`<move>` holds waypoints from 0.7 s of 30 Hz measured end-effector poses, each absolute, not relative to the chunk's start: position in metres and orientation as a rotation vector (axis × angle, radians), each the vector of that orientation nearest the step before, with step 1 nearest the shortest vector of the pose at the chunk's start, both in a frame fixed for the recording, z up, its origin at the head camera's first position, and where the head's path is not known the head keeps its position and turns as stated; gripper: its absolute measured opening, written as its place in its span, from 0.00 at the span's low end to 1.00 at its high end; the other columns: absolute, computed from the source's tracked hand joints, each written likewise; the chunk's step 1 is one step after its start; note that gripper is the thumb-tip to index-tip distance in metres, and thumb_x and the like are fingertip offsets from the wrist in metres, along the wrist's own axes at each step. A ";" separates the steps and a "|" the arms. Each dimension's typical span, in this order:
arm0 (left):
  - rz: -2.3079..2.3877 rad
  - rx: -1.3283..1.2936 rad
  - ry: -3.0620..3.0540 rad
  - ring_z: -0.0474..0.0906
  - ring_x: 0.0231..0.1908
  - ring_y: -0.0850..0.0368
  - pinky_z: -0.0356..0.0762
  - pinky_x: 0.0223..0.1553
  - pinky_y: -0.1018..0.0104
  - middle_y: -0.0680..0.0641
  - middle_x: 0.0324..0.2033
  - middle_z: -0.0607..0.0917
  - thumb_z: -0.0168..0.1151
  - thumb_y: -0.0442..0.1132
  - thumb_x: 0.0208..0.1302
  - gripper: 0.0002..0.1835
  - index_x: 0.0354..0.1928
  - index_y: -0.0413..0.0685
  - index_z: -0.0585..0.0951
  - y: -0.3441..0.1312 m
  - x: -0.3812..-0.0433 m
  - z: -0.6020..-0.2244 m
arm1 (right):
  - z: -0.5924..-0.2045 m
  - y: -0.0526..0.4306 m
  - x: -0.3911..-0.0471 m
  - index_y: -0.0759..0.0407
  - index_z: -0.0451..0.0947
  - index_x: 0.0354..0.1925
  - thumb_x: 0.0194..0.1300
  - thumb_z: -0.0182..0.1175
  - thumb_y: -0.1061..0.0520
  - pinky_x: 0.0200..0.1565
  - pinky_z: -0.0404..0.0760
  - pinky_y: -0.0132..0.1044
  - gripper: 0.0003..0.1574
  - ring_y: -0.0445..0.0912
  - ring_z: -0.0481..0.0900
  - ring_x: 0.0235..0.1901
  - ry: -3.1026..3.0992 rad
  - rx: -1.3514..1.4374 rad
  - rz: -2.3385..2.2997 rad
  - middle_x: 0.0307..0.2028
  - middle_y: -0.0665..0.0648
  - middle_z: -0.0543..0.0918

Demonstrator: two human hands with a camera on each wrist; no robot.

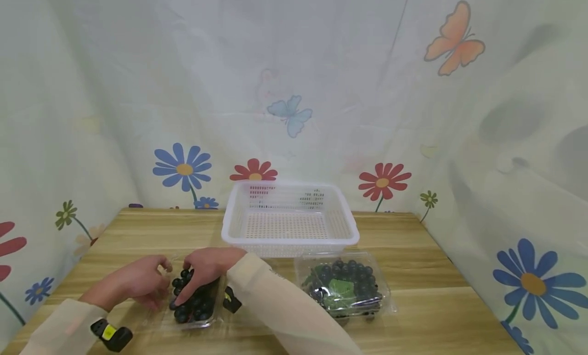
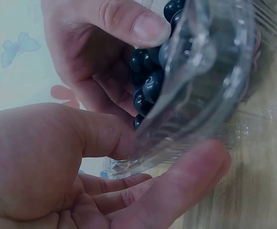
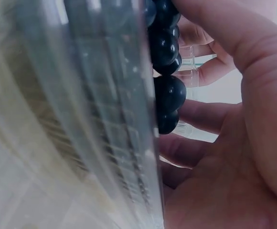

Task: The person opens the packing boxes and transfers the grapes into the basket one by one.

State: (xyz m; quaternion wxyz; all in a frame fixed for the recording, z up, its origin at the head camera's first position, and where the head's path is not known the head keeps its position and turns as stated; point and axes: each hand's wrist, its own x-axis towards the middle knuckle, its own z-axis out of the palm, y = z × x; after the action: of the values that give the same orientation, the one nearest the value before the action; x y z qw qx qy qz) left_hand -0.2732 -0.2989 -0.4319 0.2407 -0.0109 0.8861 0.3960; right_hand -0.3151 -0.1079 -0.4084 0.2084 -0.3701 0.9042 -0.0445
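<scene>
A bunch of dark grapes [image 1: 198,303] lies in a clear plastic box [image 1: 209,323] at the left of the table. My right hand [image 1: 209,264] reaches over it from above, thumb and fingers curled round the grapes. In the right wrist view the grapes [image 3: 169,93] stick up past the box wall [image 3: 114,95], against the fingers. At the box's left side is my left hand [image 1: 148,279]. The left wrist view has its thumb and a finger [image 2: 191,174] on either side of the clear plastic edge [image 2: 176,138], pinching it. The fingertips under the grapes are partly hidden.
A white perforated basket [image 1: 290,241] stands at the back middle of the wooden table [image 1: 418,293]. Right of my right forearm sits a closed clear box [image 1: 385,293] with more dark grapes and a green label [image 1: 341,292]. A flowered curtain hangs behind.
</scene>
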 end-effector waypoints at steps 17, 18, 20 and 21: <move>1.044 -0.038 2.434 0.88 0.28 0.48 0.90 0.32 0.56 0.41 0.35 0.86 0.55 0.29 0.70 0.22 0.62 0.28 0.64 -0.297 -0.274 -0.430 | -0.409 -0.120 -0.314 0.36 0.76 0.54 0.49 0.74 0.28 0.44 0.79 0.24 0.38 0.30 0.78 0.43 2.480 -0.888 -0.108 0.48 0.34 0.80; 1.049 -0.043 2.431 0.88 0.29 0.48 0.90 0.32 0.56 0.41 0.35 0.86 0.55 0.29 0.69 0.23 0.62 0.28 0.63 -0.297 -0.273 -0.430 | -0.408 -0.120 -0.313 0.37 0.76 0.53 0.49 0.75 0.28 0.43 0.78 0.24 0.37 0.30 0.77 0.41 2.482 -0.880 -0.111 0.46 0.34 0.80; 1.065 -0.044 2.424 0.88 0.29 0.47 0.90 0.32 0.55 0.40 0.35 0.86 0.54 0.28 0.69 0.23 0.63 0.28 0.63 -0.296 -0.273 -0.430 | -0.407 -0.120 -0.312 0.38 0.77 0.50 0.48 0.76 0.28 0.42 0.78 0.24 0.36 0.31 0.77 0.39 2.487 -0.865 -0.117 0.42 0.35 0.80; 1.071 -0.038 2.423 0.88 0.29 0.47 0.90 0.32 0.55 0.40 0.36 0.86 0.54 0.28 0.69 0.24 0.63 0.28 0.62 -0.296 -0.273 -0.429 | -0.407 -0.120 -0.312 0.38 0.77 0.49 0.47 0.76 0.28 0.41 0.78 0.24 0.36 0.31 0.77 0.39 2.490 -0.864 -0.114 0.42 0.36 0.80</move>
State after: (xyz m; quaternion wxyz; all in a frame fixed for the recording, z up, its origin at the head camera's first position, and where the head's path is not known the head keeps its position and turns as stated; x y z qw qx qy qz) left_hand -0.2727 -0.2962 -0.4295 0.2437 -0.0138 0.8870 0.3920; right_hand -0.3117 -0.1204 -0.4072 0.2491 -0.3173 0.9141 -0.0418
